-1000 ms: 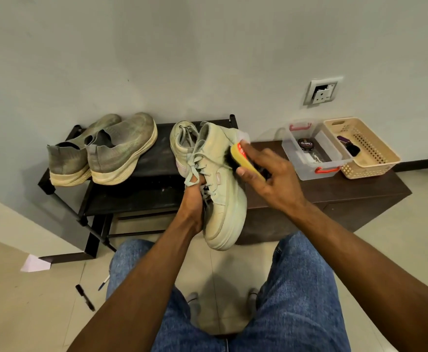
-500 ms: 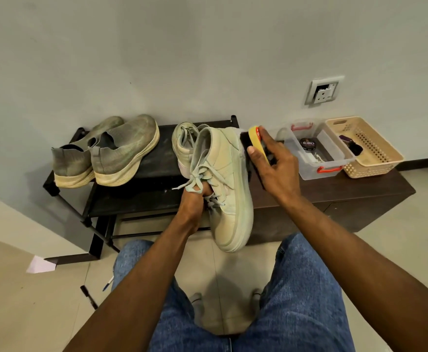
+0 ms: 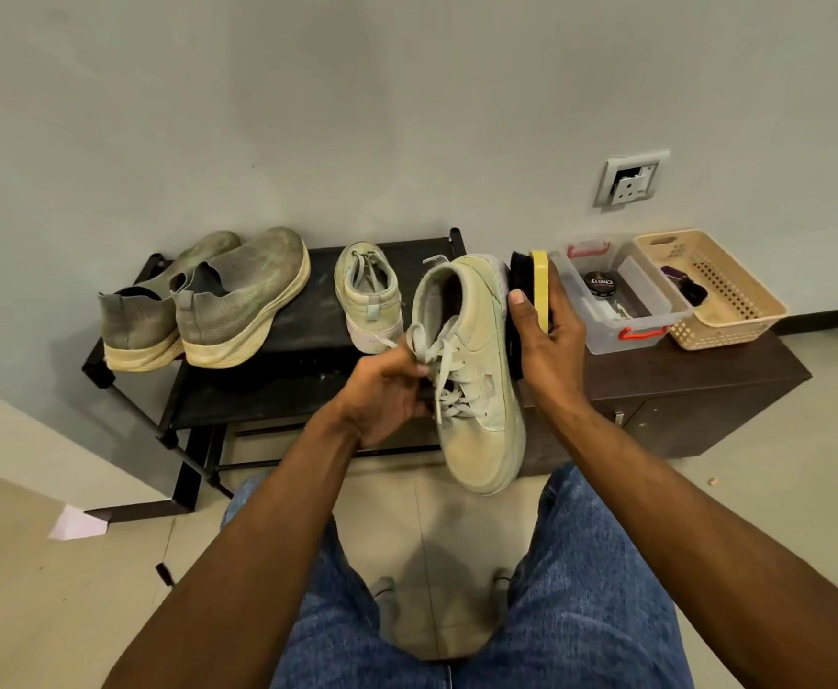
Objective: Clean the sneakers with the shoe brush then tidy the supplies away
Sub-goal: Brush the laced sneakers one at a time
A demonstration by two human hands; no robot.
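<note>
On the left of the black metal shoe rack stands a pair of dusty grey-green knit slip-on sneakers with cream soles; further right on the same shelf, a pale green lace-up sneaker sits heel toward the camera. Its mate, the pale green suede-like sneaker with white laces, is held in the air in front of the rack, toe pointing down. The left hand grips it at the laced throat, fingers curled among the laces. The upper looks soft and light, so a hold at the tongue or inside the collar likely steadies it best against brushing pressure. The right hand holds the yellow-backed black-bristled shoe brush, bristles against the sneaker's heel side. Right again, on the dark brown wooden cabinet, stand a clear plastic box with red handles and a beige perforated plastic basket.
</note>
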